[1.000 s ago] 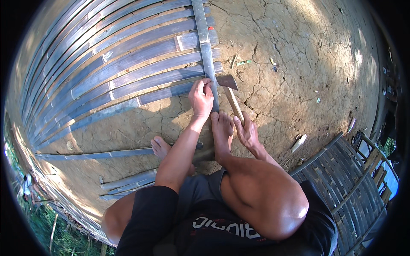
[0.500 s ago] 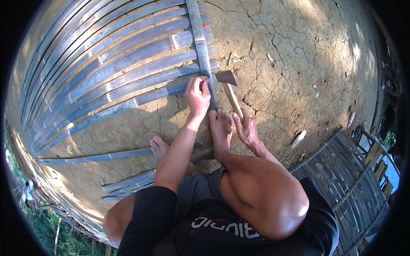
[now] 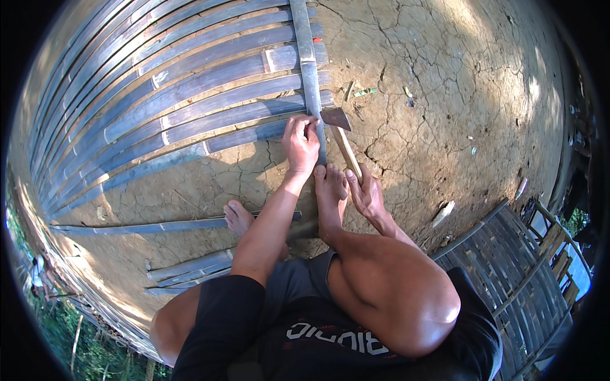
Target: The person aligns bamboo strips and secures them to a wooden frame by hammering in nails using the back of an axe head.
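Observation:
My left hand [image 3: 301, 145] is closed in a pinch over a narrow bamboo strip [image 3: 308, 60] that lies across the ends of several dark bamboo slats [image 3: 235, 105]. What its fingertips hold is too small to make out. A hatchet [image 3: 345, 146] with a pale wooden handle and a dark, flared blade is gripped low on the handle by my right hand [image 3: 368, 193]. Its head is close to the left fingertips, beside the strip, with the blade side pointing right. My bare right foot [image 3: 330, 197] rests at the strip's near end.
Cracked, dry earth [image 3: 445, 95] surrounds the slats. One loose bamboo strip [image 3: 140, 227] lies near my left foot [image 3: 237, 217], with more bamboo pieces [image 3: 190, 270] closer in. At the lower right stands a woven bamboo panel [image 3: 502, 267]. Small litter dots the ground.
The slats and strip appear slightly farther right as the view shifts. The hatchet head sits a little lower and nearer my left fingertips. Both hands keep the same grips.

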Motion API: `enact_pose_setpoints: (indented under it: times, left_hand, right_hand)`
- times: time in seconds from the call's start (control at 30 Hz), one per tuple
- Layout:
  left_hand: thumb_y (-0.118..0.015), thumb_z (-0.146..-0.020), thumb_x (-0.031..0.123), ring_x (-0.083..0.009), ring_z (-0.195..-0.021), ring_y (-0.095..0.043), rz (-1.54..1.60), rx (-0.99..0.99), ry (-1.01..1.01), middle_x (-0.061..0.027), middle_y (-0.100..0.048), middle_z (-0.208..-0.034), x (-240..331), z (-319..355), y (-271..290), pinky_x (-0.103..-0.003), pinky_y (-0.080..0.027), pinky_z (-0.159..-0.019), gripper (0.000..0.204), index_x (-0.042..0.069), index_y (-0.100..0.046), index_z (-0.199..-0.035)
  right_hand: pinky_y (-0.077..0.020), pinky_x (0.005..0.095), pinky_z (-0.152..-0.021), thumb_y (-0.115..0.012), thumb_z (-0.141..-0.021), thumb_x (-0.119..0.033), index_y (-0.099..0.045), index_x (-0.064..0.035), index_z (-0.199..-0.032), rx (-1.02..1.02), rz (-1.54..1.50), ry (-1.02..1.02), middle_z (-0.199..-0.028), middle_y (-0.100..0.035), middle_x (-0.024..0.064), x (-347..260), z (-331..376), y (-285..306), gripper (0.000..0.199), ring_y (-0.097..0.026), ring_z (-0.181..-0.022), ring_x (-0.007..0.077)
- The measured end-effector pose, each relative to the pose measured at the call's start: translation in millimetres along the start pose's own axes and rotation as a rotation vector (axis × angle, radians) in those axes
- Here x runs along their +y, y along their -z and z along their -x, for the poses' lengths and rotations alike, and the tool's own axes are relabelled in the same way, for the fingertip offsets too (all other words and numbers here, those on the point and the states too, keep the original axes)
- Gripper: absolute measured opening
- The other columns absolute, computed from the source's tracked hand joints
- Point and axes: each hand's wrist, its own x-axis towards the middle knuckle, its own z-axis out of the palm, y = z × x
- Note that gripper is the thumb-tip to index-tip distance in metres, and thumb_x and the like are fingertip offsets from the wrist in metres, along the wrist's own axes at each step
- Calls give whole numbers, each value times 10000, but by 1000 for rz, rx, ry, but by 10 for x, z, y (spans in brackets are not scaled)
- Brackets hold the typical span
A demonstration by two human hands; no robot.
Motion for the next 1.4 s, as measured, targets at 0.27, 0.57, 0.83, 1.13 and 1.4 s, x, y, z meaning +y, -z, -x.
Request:
enact_pose_setpoints:
  times: [0.27, 0.57, 0.83, 1.13, 1.4]
  left_hand:
    - [-703, -839, -56, -278, -820, -672, 17, 13, 22, -118, -669, -903, 5, -16, 26, -362, -534, -725, 114, 16, -675, -922]
    - [-708, -829, -37, -322, -842, -678, -14, 4, 10, -130, -675, -918, 65, -22, 4, -395, -539, -753, 125, 26, -668, -930]
    - [-697, -837, -23, -336, -866, -675, -29, -15, 44, -137, -675, -926, 117, -11, 23, -409, -537, -769, 121, 31, -664, -941]
    - [-664, -850, -28, -345, -863, -667, -11, -23, -12, -143, -675, -936, 80, -36, 43, -415, -538, -768, 98, 34, -660, -925]
    - [-667, -857, -28, -308, -864, -680, 7, -81, 110, -134, -674, -964, 104, -15, 183, -395, -552, -764, 135, 39, -677, -974]
  right_hand:
    - [-500, 506, -631, -501, -1049, -457, -556, -3, -1148, 8, -20, 64, -712, -650, 242, 36, -30, -52, 468, -677, -709, 447]
    - [-497, 511, -623, -515, -1044, -450, -564, -10, -1169, 16, -1, 45, -715, -645, 258, 81, -17, -59, 460, -673, -709, 456]
    - [-518, 474, -599, -536, -1044, -352, -554, 3, -1199, 74, -37, 125, -732, -666, 253, -35, 71, -29, 387, -681, -670, 443]
    - [-511, 493, -595, -579, -1032, -293, -532, -12, -1105, 80, 16, 102, -738, -661, 260, -17, 48, -73, 294, -684, -700, 444]
    - [-477, 434, -503, -536, -1060, -299, -533, -23, -1090, 152, -108, 119, -673, -656, 178, -128, 84, 32, 278, -658, -555, 341]
